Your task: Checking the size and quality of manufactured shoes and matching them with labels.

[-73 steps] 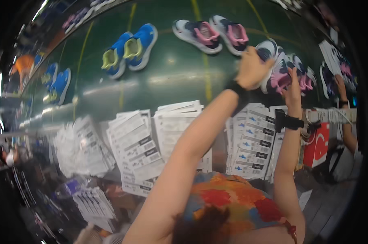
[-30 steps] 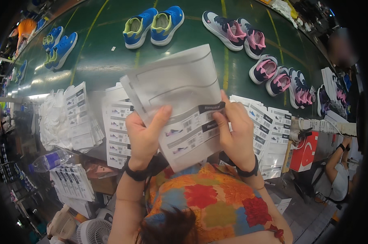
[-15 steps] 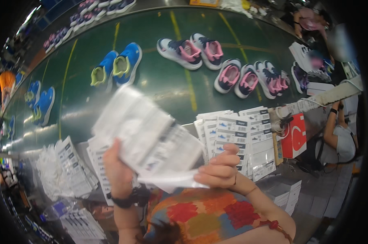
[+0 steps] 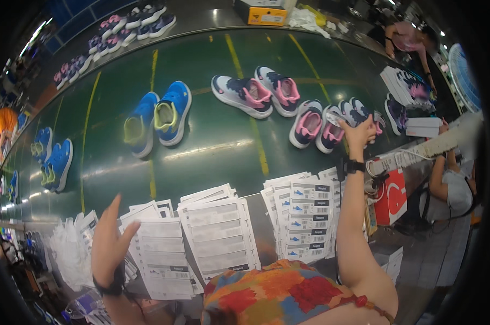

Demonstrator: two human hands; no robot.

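1. Green work surface (image 4: 212,168): long and marked with yellow lines, it bore the shoes in pairs.
2. Red box (image 4: 385,210): it stood below the right end of the surface, to the right of the right forearm; its contents could not be seen.
3. Orange-fronted box (image 4: 266,16): it sat beyond the far edge; what it held could not be made out.
4. Printed label sheets, three main stacks along the near edge: left stack (image 4: 163,252), just beside the left hand (image 4: 114,241); middle stack (image 4: 218,230); right stack (image 4: 310,216), left of the right forearm.
5. Blue pair (image 4: 180,103): lime-lined, well apart from both hands.
6. Grey, navy and pink shoes: one pair (image 4: 239,95) lay left of another (image 4: 305,130); a further group (image 4: 357,108) lay at the right hand (image 4: 359,134), immediately beyond its fingers.
7. Left hand: unloaded, thumb spread from extended fingers.
8. Right hand: fingers partly bent over the near side of that further group; whether they gripped a shoe could not be told.
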